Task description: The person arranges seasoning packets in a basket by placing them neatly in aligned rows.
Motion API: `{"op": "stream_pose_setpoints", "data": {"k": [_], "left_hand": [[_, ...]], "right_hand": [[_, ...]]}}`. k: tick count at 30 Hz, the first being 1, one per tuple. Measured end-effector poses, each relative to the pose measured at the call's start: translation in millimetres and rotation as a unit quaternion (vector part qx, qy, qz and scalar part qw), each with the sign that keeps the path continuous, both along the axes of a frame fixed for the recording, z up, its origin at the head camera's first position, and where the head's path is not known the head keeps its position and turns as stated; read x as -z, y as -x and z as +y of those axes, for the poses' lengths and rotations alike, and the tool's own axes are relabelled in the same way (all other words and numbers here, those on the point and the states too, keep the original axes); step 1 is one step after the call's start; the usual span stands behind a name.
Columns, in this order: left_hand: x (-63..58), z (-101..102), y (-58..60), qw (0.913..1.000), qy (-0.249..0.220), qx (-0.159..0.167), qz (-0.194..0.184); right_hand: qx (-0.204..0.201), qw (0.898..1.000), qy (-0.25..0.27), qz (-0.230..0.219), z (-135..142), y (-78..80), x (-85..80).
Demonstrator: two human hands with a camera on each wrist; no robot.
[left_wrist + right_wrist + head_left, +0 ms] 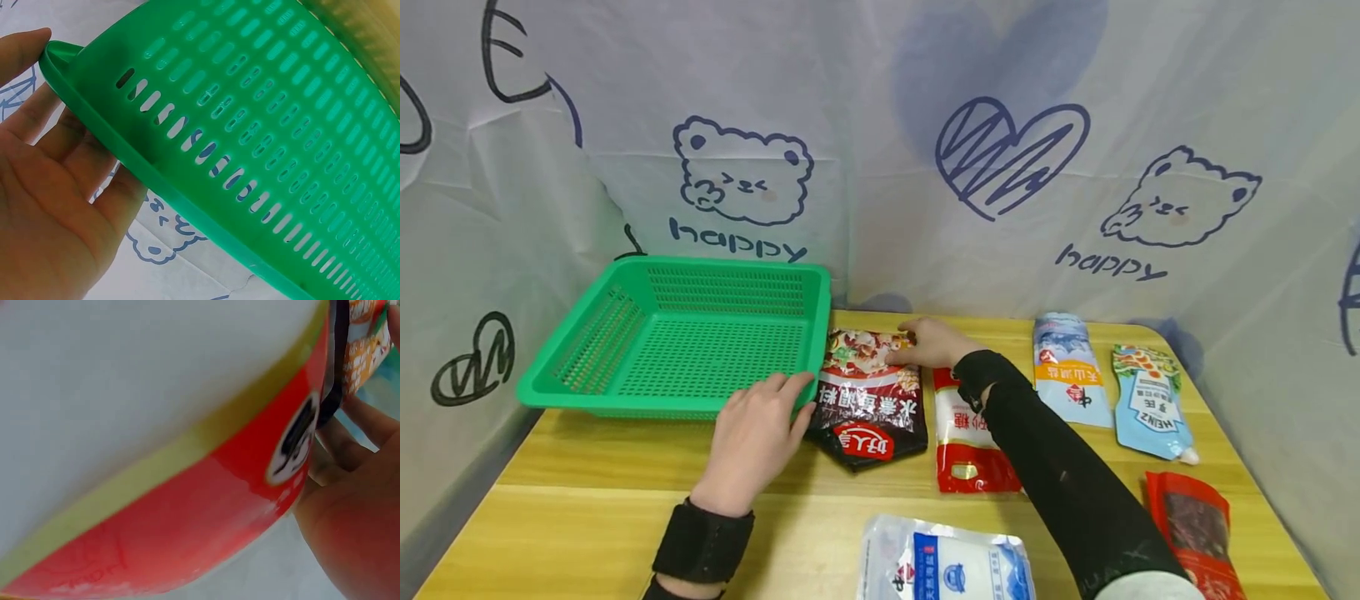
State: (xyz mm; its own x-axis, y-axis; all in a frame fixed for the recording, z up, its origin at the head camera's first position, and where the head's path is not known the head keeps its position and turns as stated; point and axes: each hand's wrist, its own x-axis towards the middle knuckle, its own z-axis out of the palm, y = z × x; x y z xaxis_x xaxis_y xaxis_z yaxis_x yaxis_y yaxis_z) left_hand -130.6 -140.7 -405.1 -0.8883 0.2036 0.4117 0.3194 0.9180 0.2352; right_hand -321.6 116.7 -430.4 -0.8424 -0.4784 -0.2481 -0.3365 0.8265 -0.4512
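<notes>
The green plastic basket [711,354] stands at the left of the table. My left hand [760,442] grips its near right corner; in the left wrist view the thumb touches the rim's corner and the fingers lie behind the rim. To the basket's right lies a dark red seasoning packet [872,400]. My right hand [936,343] pinches this packet's far right edge, its fingertips partly hidden. A red-and-white sugar bag [966,433] lies beside it, partly beneath my right forearm; the same sugar bag [187,512] fills much of the right wrist view.
A white-and-blue salt bag [955,562] lies at the front edge. Further right are an orange-and-blue salt bag [1071,371], a light blue Heinz spout pouch [1152,404] and a red bag [1198,533] with dark contents. Printed cloth [880,167] hangs behind the wooden table [587,500].
</notes>
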Motion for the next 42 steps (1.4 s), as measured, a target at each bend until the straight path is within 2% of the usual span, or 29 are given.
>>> {"op": "stream_pose_setpoints", "data": {"k": [5,15,21,26,29,36,42], "left_hand": [[-0.2,2.4,-0.4,1.0,0.002,0.003,0.0],[-0.2,5.3,0.4,1.0,0.005,0.005,0.002],[-0.3,5.7,0.8,0.9999,0.007,0.005,0.009],[-0.2,4.7,0.7,1.0,0.005,0.002,0.006],[-0.4,3.8,0.5,1.0,0.003,-0.001,0.002],[-1.2,2.1,-0.5,1.0,0.005,-0.001,-0.004],[-0.9,2.3,-1.9,1.0,0.005,0.0,0.0]], "right_hand": [[-0.023,0.999,-0.026,0.03,-3.6,0.0,3.2],[-0.006,1.0,-0.012,0.021,-6.3,-4.9,-2.2],[0.004,0.998,0.065,0.01,-1.0,-6.4,-4.2],[0.009,0.991,0.129,0.027,6.2,-10.6,-7.7],[0.019,0.986,0.162,0.023,11.4,-15.9,-10.2],[0.065,0.975,0.214,0.008,26.1,-28.9,-12.9],[0.087,0.967,0.24,0.006,37.0,-39.4,-14.8]]}}
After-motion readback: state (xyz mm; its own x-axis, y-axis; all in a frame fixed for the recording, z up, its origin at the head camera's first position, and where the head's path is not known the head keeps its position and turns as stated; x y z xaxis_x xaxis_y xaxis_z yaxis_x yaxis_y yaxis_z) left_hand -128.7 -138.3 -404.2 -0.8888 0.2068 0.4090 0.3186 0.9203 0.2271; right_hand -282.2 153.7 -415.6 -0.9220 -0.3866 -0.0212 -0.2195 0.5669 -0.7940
